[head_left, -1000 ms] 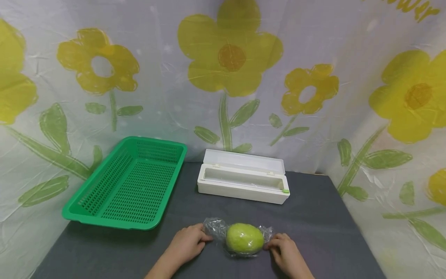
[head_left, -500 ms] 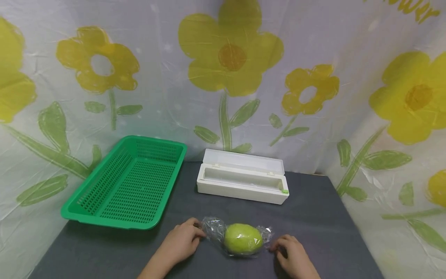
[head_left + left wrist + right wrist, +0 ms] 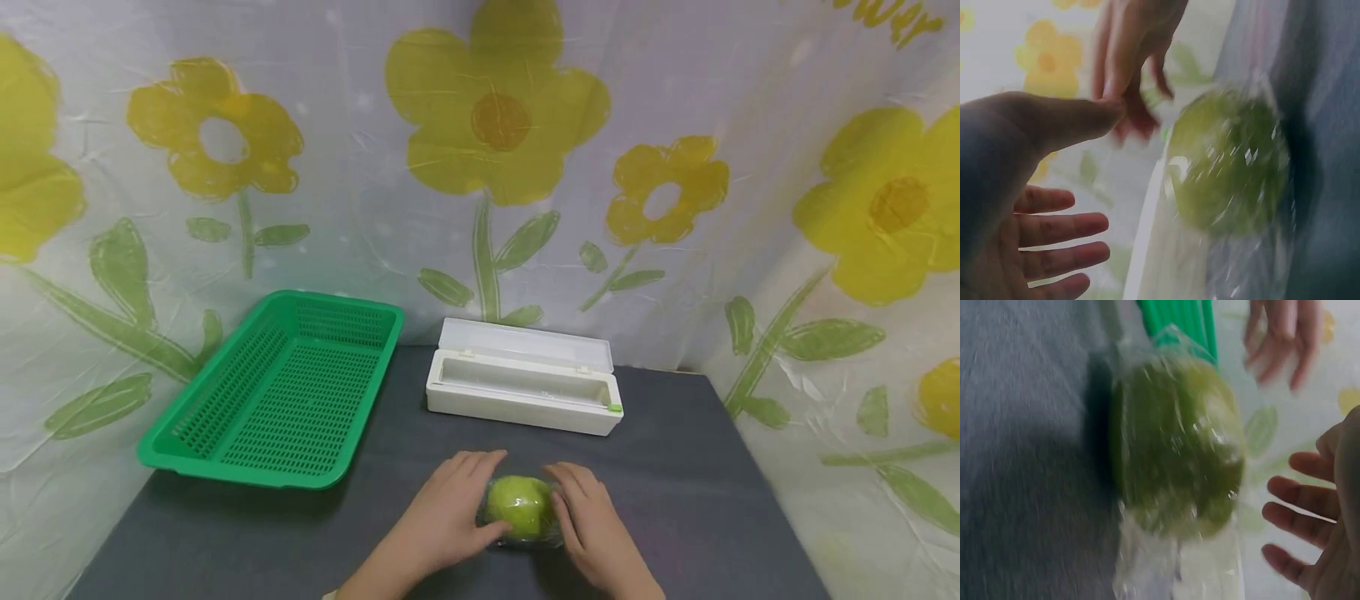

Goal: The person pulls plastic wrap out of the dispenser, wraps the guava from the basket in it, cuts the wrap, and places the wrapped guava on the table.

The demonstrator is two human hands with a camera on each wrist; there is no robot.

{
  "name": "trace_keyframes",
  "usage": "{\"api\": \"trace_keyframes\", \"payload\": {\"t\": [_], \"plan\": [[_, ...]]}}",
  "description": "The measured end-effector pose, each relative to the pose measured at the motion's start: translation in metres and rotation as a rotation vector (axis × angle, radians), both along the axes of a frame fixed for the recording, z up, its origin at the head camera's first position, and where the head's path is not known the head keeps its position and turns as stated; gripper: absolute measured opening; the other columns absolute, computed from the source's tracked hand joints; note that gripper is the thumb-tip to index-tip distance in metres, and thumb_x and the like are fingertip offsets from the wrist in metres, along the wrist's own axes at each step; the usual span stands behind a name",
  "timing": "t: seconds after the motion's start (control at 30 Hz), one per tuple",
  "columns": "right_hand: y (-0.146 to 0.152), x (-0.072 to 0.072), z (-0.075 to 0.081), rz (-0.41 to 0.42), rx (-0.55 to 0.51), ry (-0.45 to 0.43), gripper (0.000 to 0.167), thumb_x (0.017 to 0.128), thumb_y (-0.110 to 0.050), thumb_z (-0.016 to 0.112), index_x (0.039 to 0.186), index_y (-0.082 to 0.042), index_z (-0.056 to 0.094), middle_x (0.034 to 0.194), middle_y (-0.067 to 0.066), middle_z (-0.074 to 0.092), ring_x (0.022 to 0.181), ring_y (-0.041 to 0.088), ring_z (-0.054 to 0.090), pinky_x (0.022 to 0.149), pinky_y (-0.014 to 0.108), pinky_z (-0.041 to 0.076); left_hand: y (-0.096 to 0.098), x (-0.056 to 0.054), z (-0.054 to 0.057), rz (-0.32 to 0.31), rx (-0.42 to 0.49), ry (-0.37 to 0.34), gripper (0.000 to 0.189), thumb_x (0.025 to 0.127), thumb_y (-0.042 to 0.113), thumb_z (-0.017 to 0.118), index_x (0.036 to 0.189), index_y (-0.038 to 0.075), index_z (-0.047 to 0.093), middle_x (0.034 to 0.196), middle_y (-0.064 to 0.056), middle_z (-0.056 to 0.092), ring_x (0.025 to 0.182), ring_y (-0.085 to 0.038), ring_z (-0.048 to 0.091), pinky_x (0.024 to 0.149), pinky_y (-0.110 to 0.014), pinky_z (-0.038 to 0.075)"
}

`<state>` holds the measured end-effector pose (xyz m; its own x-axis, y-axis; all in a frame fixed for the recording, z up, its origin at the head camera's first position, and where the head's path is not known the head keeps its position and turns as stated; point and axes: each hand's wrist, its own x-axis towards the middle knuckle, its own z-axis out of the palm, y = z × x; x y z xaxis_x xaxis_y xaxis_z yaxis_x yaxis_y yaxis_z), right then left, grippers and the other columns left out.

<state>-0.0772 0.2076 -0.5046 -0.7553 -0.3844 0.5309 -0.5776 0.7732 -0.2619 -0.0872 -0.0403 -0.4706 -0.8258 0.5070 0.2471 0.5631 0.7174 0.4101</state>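
A smooth yellow-green oval fruit (image 3: 519, 507), wrapped in clear cling film, lies on the dark tabletop near its front. Loose film (image 3: 1147, 562) trails from its ends in the right wrist view. On the fruit's left my left hand (image 3: 450, 510) is spread, its thumb overlapping the fruit's near edge in the head view. My right hand (image 3: 592, 525) comes in from the other side, fingers extended beside the fruit. Both wrist views show space between the nearer hand's fingers and the wrapped fruit (image 3: 1229, 162). Neither hand grips anything.
Behind the fruit stands a long white dispenser box (image 3: 517, 411) with its lid (image 3: 525, 343) raised and a green slider at the right end. A green slotted plastic basket (image 3: 240, 477) sits at the left. A flower-printed curtain (image 3: 345, 250) hangs around the table (image 3: 675, 467).
Both hands have left the twisted film ends, risen and moved inward to either side of the fruit, their fingers now spread. The fruit stays in about the same place.
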Motion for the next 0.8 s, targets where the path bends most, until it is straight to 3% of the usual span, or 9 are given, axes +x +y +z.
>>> {"api": "trace_keyframes", "payload": {"t": [0.1, 0.23, 0.37, 0.57, 0.67, 0.8], "plan": [[-0.012, -0.002, -0.005, 0.018, 0.100, 0.010, 0.041, 0.100, -0.007, 0.068, 0.140, -0.006, 0.066, 0.135, 0.006, 0.066, 0.127, 0.024, 0.061, 0.096, 0.051, 0.054, 0.015, -0.006, -0.008, -0.042, -0.075, -0.024, 0.101, 0.081, 0.051, 0.091, 0.156, 0.001, 0.047, 0.149, -0.010, 0.061, 0.138, -0.028, 0.056, 0.115, -0.052, 0.046], [-0.022, -0.004, -0.013, 0.043, 0.232, 0.066, 0.043, 0.102, -0.016, 0.067, 0.142, -0.004, 0.064, 0.139, 0.009, 0.065, 0.131, 0.026, 0.060, 0.102, 0.054, 0.052, 0.030, -0.015, -0.022, -0.066, -0.162, -0.044, 0.117, 0.076, 0.062, 0.091, 0.160, -0.002, 0.041, 0.157, -0.013, 0.054, 0.145, -0.029, 0.051, 0.121, -0.051, 0.040], [-0.027, -0.005, -0.022, 0.071, 0.329, 0.109, 0.040, 0.109, -0.025, 0.056, 0.142, -0.003, 0.063, 0.141, 0.010, 0.065, 0.134, 0.027, 0.059, 0.106, 0.054, 0.051, 0.041, -0.021, -0.033, -0.076, -0.185, -0.037, 0.108, 0.079, 0.054, 0.091, 0.159, -0.001, 0.044, 0.156, -0.017, 0.054, 0.144, -0.030, 0.053, 0.118, -0.049, 0.043], [-0.028, -0.006, -0.036, 0.078, 0.348, 0.158, 0.044, 0.117, -0.031, 0.037, 0.137, 0.000, 0.061, 0.136, 0.014, 0.063, 0.130, 0.028, 0.059, 0.105, 0.046, 0.050, 0.049, -0.025, -0.047, -0.077, -0.112, -0.040, 0.077, 0.088, 0.032, 0.083, 0.151, 0.002, 0.052, 0.142, -0.019, 0.061, 0.129, -0.033, 0.064, 0.102, -0.044, 0.056], [-0.027, -0.007, -0.040, 0.079, 0.311, 0.162, 0.047, 0.117, -0.035, 0.030, 0.132, -0.002, 0.060, 0.131, 0.013, 0.063, 0.125, 0.027, 0.059, 0.105, 0.046, 0.048, 0.049, -0.027, -0.053, -0.087, -0.042, -0.096, 0.079, 0.086, 0.032, 0.085, 0.153, 0.006, 0.050, 0.137, -0.018, 0.064, 0.125, -0.032, 0.065, 0.100, -0.044, 0.057], [-0.024, -0.008, -0.042, 0.099, 0.258, 0.105, 0.049, 0.116, -0.039, 0.040, 0.140, -0.001, 0.057, 0.137, 0.013, 0.062, 0.129, 0.027, 0.058, 0.106, 0.047, 0.049, 0.048, -0.030, -0.060, -0.080, -0.012, -0.119, 0.092, 0.080, 0.034, 0.091, 0.153, 0.004, 0.046, 0.133, -0.018, 0.066, 0.121, -0.032, 0.066, 0.101, -0.043, 0.056]]}}
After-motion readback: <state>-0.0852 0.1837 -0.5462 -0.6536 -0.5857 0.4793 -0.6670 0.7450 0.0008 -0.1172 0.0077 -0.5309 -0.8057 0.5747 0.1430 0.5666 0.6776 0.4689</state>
